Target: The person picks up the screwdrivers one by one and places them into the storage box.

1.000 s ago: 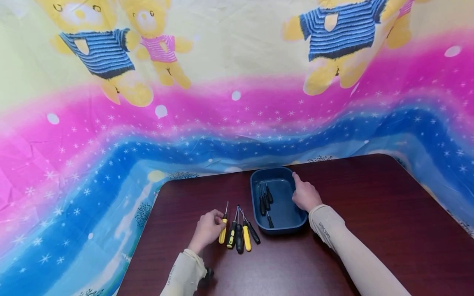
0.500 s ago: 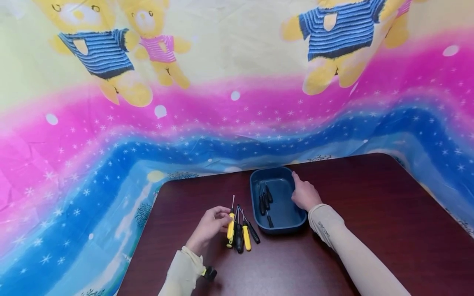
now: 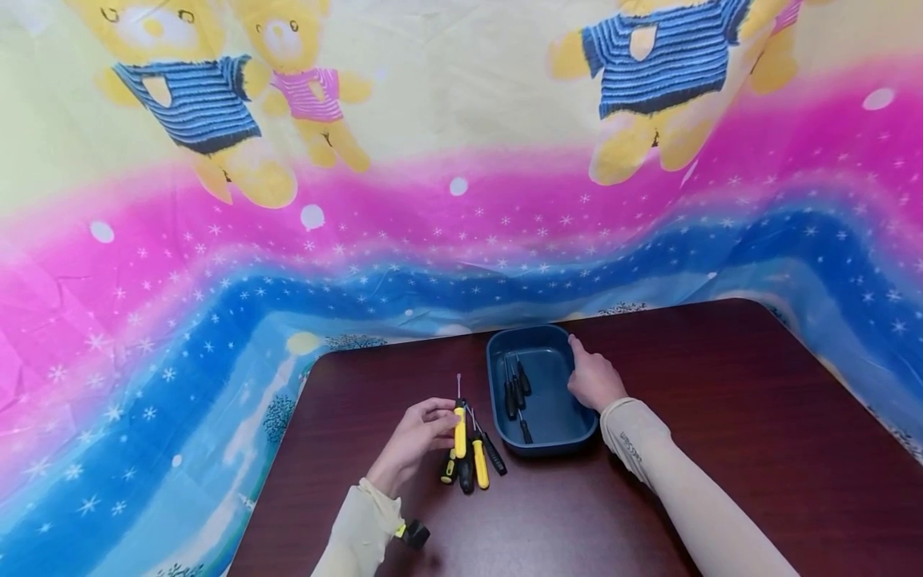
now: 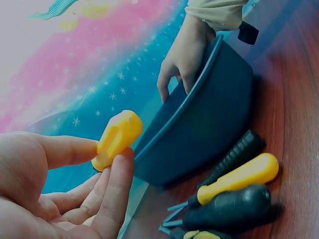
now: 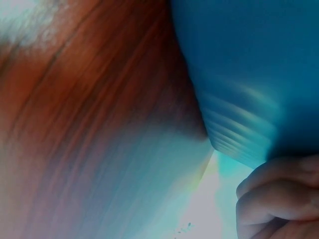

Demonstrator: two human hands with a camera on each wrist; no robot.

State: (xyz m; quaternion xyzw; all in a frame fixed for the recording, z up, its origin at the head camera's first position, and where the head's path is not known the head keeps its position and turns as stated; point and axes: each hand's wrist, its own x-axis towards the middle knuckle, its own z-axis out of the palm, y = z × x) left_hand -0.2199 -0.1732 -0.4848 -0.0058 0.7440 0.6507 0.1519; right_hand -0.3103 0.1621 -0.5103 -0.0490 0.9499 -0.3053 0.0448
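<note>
My left hand (image 3: 413, 439) pinches a yellow-handled screwdriver (image 3: 460, 431) by its handle, thumb on one side and fingers on the other. Its shaft points away from me, above the other screwdrivers on the table. Those include one with a yellow handle (image 3: 480, 465), a thick black one (image 3: 465, 474), a slim black one (image 3: 494, 453) and a black-and-yellow one (image 3: 449, 469), partly covered by the hand. My right hand (image 3: 597, 383) grips the right side of a dark blue bin (image 3: 562, 401). Several small black screwdrivers (image 3: 511, 401) lie in the bin's left half.
The dark reddish-brown table (image 3: 735, 401) has a rounded far edge. A cloth with printed bears (image 3: 461, 216) hangs right behind it. A black piece on a yellow band (image 3: 414, 534) sits at the left wrist.
My left hand has lifted the yellow-handled screwdriver from the left end of the row and carried it right, over the others. The right hand and the bin stay where they were.
</note>
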